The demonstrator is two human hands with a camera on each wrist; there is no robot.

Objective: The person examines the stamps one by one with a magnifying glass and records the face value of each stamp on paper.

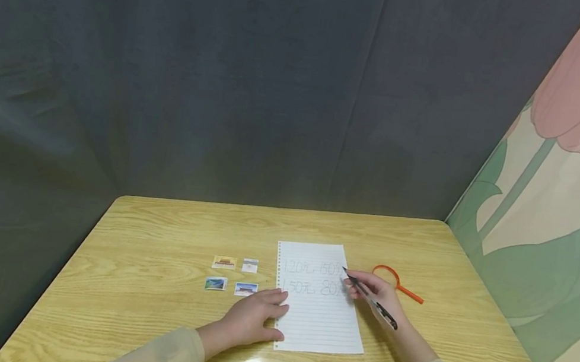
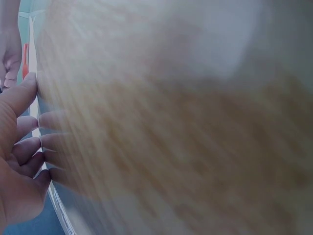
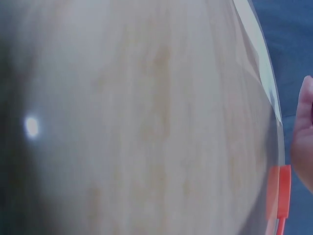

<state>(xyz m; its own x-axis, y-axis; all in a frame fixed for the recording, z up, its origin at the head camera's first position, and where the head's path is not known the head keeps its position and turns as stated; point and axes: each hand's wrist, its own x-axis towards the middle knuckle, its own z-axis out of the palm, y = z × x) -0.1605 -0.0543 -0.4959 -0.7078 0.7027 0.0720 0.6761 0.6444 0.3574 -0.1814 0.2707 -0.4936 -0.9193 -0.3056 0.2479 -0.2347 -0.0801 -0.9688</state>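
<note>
A lined white sheet point(image 1: 320, 316) with handwritten figures lies on the wooden table point(image 1: 155, 231). My right hand point(image 1: 371, 292) grips a dark pen point(image 1: 373, 301), its tip at the sheet's right edge beside the writing. My left hand point(image 1: 255, 314) lies flat with straight fingers point(image 2: 24, 93) pressing the sheet's left edge. Several small stamps point(image 1: 224, 262) lie in two rows just left of the paper. The wrist views are blurred, showing mostly tabletop.
An orange magnifying glass point(image 1: 396, 281) lies right of the paper; its orange handle point(image 3: 282, 191) also shows in the right wrist view. A dark curtain hangs behind the table; a flower-patterned wall stands at the right.
</note>
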